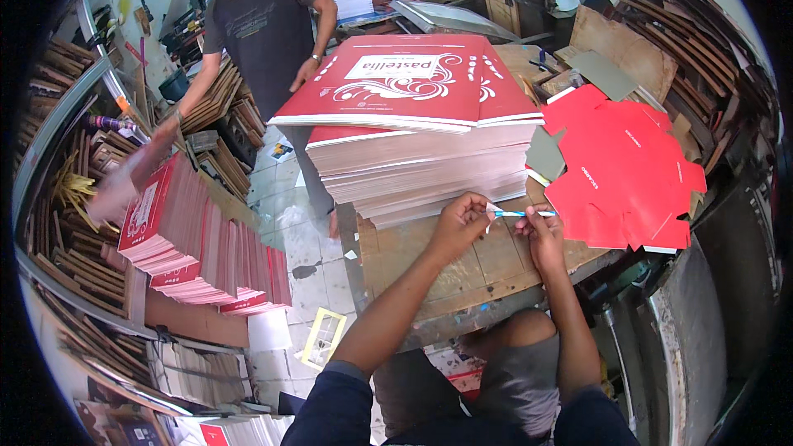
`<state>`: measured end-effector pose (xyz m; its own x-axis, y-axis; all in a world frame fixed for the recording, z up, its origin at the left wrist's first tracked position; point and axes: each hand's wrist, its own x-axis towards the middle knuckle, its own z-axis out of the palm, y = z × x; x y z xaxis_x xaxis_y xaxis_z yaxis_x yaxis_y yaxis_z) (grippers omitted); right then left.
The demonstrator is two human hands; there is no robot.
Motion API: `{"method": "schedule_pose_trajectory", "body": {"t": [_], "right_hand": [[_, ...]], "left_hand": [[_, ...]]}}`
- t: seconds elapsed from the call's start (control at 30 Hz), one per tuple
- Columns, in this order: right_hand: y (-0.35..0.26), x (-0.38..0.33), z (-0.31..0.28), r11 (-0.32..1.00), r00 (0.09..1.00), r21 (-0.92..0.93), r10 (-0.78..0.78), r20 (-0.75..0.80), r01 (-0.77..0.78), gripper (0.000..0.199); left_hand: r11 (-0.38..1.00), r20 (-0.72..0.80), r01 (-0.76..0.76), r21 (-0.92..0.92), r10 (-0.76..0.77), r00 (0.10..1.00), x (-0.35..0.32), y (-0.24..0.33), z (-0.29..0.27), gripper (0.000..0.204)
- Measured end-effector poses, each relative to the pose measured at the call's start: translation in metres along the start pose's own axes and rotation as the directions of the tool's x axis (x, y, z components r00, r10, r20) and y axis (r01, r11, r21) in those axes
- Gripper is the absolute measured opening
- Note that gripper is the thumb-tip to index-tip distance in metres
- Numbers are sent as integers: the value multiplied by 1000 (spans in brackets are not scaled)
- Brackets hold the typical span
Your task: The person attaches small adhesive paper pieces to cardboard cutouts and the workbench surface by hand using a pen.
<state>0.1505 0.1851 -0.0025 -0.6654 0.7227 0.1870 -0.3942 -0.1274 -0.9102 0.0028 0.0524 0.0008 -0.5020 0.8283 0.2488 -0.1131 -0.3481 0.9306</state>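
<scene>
A slim white-and-blue pen-like stick (510,214) is held level between my two hands, over the near edge of a worn wooden table (446,281). My left hand (464,220) pinches its left end, where a small white bit shows at the fingertips. The fingers of my right hand (543,238) close around its right end. Just beyond my left hand stands a tall stack of flat printed sheets (425,157), with red-and-white printed sheets (396,103) on top, slightly fanned. To the right of my right hand lie red die-cut sheets (624,169) with notched edges.
Another person (264,25) stands beyond the stack at the left, one blurred arm stretched over leaning rows of red-and-white sheets (178,223). Wooden boards (74,256) fill racks on the left. More boards (686,41) pile up at the right. A yellow-framed sheet (324,339) lies on the tiled floor.
</scene>
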Motion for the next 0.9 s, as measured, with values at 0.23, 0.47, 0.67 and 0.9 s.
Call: {"method": "schedule_pose_trajectory", "body": {"t": [0.23,0.47,0.67,0.9], "right_hand": [[2,1,1,999,1000,-36,-13,21,14,15],[-3,-3,4,1000,1000,-5,-13,4,13,16],[-2,0,1,1000,1000,-7,-14,5,14,16],[3,1,1,1000,1000,3,-6,-9,6,16]], "left_hand": [[999,69,31,29,-33,997,-1,-2,-3,16],[997,73,24,67,-29,997,-2,1,-2,18],[1000,74,3,24,-5,997,-1,1,0,19],[994,84,16,109,-25,996,-6,11,-2,21]]}}
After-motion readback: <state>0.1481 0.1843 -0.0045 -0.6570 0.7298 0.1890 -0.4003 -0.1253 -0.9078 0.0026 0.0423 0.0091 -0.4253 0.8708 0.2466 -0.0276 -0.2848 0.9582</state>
